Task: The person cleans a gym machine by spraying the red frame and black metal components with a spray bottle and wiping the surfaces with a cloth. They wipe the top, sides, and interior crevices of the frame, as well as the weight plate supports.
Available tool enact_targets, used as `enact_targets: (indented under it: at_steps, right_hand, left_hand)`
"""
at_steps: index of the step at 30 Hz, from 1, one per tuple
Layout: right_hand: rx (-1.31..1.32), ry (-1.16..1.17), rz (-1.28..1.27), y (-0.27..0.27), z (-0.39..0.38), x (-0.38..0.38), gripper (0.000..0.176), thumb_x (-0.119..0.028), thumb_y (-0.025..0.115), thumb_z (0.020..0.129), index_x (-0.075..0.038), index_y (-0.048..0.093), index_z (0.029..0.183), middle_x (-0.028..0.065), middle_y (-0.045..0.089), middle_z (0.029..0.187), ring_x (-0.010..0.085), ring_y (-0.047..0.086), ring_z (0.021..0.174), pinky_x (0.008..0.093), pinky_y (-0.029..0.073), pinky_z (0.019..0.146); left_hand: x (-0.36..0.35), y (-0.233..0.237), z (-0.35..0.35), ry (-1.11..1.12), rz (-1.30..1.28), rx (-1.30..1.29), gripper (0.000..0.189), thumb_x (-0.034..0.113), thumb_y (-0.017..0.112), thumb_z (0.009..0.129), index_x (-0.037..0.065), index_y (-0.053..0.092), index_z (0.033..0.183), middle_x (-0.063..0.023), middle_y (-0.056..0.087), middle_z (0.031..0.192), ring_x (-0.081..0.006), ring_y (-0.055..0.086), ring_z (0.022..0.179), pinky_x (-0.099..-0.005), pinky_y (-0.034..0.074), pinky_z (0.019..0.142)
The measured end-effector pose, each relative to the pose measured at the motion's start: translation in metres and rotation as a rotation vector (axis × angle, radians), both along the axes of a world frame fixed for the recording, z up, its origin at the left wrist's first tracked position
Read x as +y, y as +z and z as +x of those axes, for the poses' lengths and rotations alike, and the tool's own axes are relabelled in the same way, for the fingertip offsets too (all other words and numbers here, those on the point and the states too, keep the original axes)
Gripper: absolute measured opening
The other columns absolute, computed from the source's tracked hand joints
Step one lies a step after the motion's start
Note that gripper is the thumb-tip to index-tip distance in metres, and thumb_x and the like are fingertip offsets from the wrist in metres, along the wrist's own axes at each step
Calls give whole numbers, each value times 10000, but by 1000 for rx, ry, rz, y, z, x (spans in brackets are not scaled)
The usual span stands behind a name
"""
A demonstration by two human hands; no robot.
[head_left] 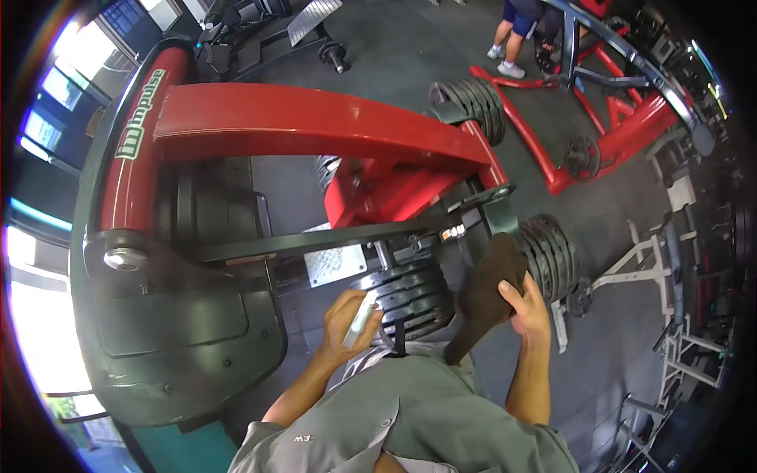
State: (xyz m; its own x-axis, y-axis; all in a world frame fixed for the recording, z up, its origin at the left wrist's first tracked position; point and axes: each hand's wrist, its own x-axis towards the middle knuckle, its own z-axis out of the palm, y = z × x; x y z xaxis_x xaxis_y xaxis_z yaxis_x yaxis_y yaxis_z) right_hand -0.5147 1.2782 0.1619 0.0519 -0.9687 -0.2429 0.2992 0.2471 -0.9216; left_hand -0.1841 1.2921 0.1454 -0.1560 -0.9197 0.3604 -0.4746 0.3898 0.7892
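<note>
My left hand is closed around a slim white object, perhaps a bottle or tube, held slanted beside a stack of dark weight plates. In my right hand is a dark brown cloth, pinched at its right edge and hanging down toward my shirt. Both hands are in front of my body, apart from each other. Beyond them stands a red machine frame with a dark padded part at the left.
More weight plates sit to the right of the cloth, with others farther off. A second red machine stands at the upper right, a person's legs beside it. Light-coloured racks line the right side.
</note>
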Motion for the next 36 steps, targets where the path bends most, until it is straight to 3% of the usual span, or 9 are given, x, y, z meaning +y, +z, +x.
enact_targets:
  at_steps: [7,10,14,16,22,26,29,32,36]
  right_hand:
    - [-76,-78,-337,61,52,-49,727,-141,671,873,14,302,1480,174,442,1431,307,456,1323,459,383,1096]
    - [-80,56,-521,70,101,-121,717,-187,809,787,39,440,1359,118,566,1275,236,568,1176,394,442,1032]
    - [863,158,-1195,64,195,-236,718,-457,807,740,-29,596,1276,165,597,1236,378,495,1194,491,368,1049]
    - [941,11,-1332,63,212,-258,702,-555,657,842,-35,582,1306,156,575,1323,390,463,1239,537,338,1076]
    - [933,-21,-793,-24,114,-281,580,-408,480,968,-21,499,1400,166,512,1434,406,442,1315,467,355,1114]
    - [1092,-225,-598,-175,2,-329,514,-369,435,983,-27,587,1336,164,504,1456,406,500,1213,462,332,1097]
    - [1013,-371,-380,-142,39,-317,461,-345,488,956,-65,632,1293,165,608,1320,373,479,1224,459,331,1068]
    - [879,-476,-802,-96,101,-275,421,-290,501,947,-39,628,1261,207,624,1180,367,487,1179,484,345,1012]
    - [935,-590,-664,-128,78,-305,342,-263,442,992,28,619,963,239,592,905,429,545,866,488,423,768]
  left_hand:
    - [-12,-11,14,129,17,110,104,47,703,821,-38,655,858,-168,636,841,-308,639,710,-371,511,633]
    - [-1,-18,12,241,21,102,97,52,697,828,-29,655,858,-159,637,833,-306,632,703,-375,504,635]
    - [13,-15,14,276,98,40,79,50,679,838,-22,654,859,-149,638,818,-288,627,709,-371,493,643]
    - [19,-11,15,293,184,20,72,45,673,838,-23,653,853,-146,636,804,-279,626,704,-373,489,639]
    - [17,-38,30,277,189,-83,91,65,677,848,-21,653,832,-135,629,775,-259,612,656,-365,473,604]
    - [4,-32,30,252,265,-104,107,86,684,852,-19,662,846,-133,629,775,-252,618,660,-351,472,600]
    - [-7,-26,20,250,279,-95,103,85,687,849,-16,664,845,-133,627,773,-252,621,661,-345,475,598]
    - [-12,-32,14,237,271,-84,97,79,690,843,-14,662,849,-132,627,778,-250,621,660,-341,474,593]
    - [-8,-34,18,208,251,-30,105,70,708,828,-16,663,868,-141,653,834,-271,641,707,-351,504,630]
